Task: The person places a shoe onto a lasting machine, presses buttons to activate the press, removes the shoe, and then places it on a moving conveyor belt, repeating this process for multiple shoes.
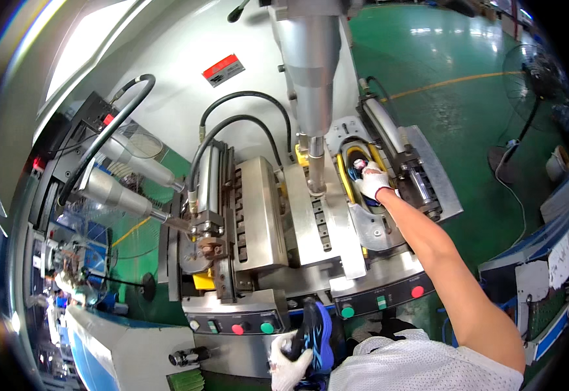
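Note:
Low in the view, my left hand [289,362], in a white glove, is closed around a black running shoe [317,335] with bright blue marks and a blue-violet sole. My right arm reaches out to the right-hand station of a metal pressing machine. There my gloved right hand [371,182] is closed, its fingers curled at a dark item with blue and a pink-white spot. That item sits inside a yellow-edged oval holder [344,177]; my hand covers much of it, so I cannot make out what it is.
A thick steel cylinder [312,72] hangs over the machine's middle. Steel blocks [258,212] and black hoses [245,118] stand left of it. Along the front runs a button panel [381,301]. A standing fan [537,81] is at the far right, on green floor.

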`<state>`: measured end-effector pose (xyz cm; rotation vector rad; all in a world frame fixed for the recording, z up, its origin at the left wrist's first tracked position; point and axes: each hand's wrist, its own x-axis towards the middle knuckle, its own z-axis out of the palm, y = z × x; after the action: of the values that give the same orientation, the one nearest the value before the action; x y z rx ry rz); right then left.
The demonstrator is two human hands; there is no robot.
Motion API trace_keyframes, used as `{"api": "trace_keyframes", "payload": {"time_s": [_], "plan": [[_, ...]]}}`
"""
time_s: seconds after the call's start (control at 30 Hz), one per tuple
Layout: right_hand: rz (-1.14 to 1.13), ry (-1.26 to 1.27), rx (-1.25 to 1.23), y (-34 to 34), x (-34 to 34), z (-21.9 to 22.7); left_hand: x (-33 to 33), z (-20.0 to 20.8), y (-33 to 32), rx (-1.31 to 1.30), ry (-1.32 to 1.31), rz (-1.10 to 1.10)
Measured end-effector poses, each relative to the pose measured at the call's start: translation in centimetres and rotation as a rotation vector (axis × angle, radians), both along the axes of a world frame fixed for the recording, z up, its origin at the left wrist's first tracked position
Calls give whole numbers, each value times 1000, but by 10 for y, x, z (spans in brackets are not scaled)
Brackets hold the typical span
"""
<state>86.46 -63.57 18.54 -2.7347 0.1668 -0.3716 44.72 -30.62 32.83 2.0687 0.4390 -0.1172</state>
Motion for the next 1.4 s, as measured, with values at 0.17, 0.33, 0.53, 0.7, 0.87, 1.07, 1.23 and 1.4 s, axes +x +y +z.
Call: {"api": "trace_keyframes", "payload": {"time_s": [0.17, 0.33, 0.53, 0.7, 0.87, 1.07, 1.23, 1.4], "plan": [[-72, 67, 202, 64, -2, -17, -244, -75, 77, 297, 261, 664], [190, -93, 233, -23, 22, -41, -305, -144, 104, 465, 403, 1117], [297, -309, 19, 69, -98, 12, -349, -217, 88, 126, 334, 1775], [856, -60, 47, 181, -314, 6, -383, -243, 72, -53, -30, 1740], [956, -78, -900, 170, -336, -106, -391, -229, 98, -53, 183, 1570], [1514, 359, 124, 366, -512, 31, -425, -257, 101, -43, 86, 1444], [1474, 770, 83, 397, -645, -93, -415, -265, 91, 32, 180, 1292], [1025, 918, 67, 410, -681, -121, -443, -271, 106, -196, 245, 1346]]}}
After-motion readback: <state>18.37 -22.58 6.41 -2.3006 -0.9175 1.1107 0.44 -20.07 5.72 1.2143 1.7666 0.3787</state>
